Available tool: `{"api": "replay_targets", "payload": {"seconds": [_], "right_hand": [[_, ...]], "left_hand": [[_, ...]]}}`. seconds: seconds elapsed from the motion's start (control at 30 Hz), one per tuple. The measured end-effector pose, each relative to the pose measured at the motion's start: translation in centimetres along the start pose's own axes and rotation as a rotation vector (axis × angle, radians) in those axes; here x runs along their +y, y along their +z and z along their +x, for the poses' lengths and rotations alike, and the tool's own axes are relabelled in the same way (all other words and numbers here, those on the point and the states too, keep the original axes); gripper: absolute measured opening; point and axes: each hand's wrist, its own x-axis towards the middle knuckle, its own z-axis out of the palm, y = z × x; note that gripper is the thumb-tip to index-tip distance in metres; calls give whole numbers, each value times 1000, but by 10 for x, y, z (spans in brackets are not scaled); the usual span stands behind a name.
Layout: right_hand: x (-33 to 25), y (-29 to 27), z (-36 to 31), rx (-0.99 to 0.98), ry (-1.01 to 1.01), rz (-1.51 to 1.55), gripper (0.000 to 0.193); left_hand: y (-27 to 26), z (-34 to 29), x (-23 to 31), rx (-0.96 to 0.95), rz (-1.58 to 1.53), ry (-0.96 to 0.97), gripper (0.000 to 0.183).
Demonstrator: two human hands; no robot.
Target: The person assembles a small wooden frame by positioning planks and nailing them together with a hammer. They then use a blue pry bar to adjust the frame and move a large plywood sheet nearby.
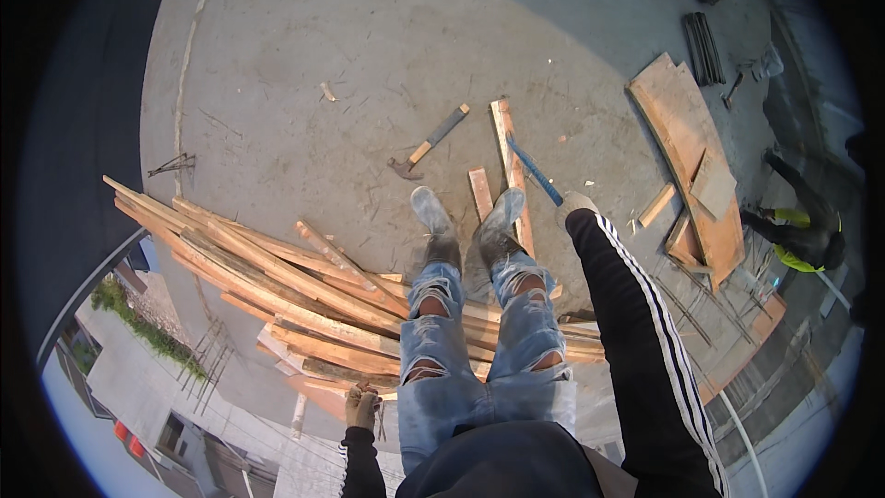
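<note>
Head cam fyi, landmark = narrow plank (pixel 501 127) on the concrete slab (pixel 304 37), lying lengthwise away from me.

R hand (pixel 579 204), gloved: fingers wrapped round the near end of the blue-handled tool (pixel 536 173). Hand is R of the plank, apart from it. Tool slants from the hand up-L, far end at the plank's upper part; can't tell if touching or just above. Tool head too small to ID. So plank = L of R hand, tool bridging the gap in view.

L hand (pixel 362 406), also gloved: well L of plank & nearer the body, beside the lumber stack (pixel 304 290). Fingers look curled; smth thin & dark next to them, can't tell what, or if it's gripped.

R boot (pixel 503 217) overlaps the plank's near half; L boot (pixel 430 209) is L of it. Short board (pixel 479 190) just L of plank, between boots. Claw hammer (pixel 433 137), wood handle w/ dark grip, on slab further L of plank, claw end toward me. Stack runs from plank's near end out to far L, approx crosswise, under/behind the legs in view.

Well R of plank: broad wood panel (pixel 678 120), small squarish board (pixel 713 183) on top, short wood block (pixel 656 206) by its L edge. Co-worker (pixel 811 221) in hi-vis yellow & dark, R of panel.
</note>
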Motion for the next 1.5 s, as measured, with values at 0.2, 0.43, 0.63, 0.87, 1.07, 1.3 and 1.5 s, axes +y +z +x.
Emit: {"api": "replay_targets", "payload": {"seconds": [0.2, 0.43, 0.63, 0.87, 1.07, 1.3, 1.5], "right_hand": [[-10, 3, 6, 36, -11, 18, 30], [60, 72, -58, -162, 84, 362, 24], [73, 136, -99, 7, 230, 517, 48], [95, 193, -92, -42, 208, 437, 32], [152, 300, -38, -147, 173, 443, 37], [187, 483, 82, -232, 749, 1338, 35], [191, 524, 79, -5, 215, 414, 33]], "left_hand": [[-11, 3, 6, 19, -21, 11, 38], [-22, 24, 49, 16, 81, 98, 37], [-9, 48, 101, -24, 183, 188, 39], [88, 56, 176, -105, 414, 355, 42], [230, 100, 212, -196, 617, 417, 46], [428, 286, 232, -501, 796, 498, 39], [619, 431, 234, -452, 830, 501, 36]]}}
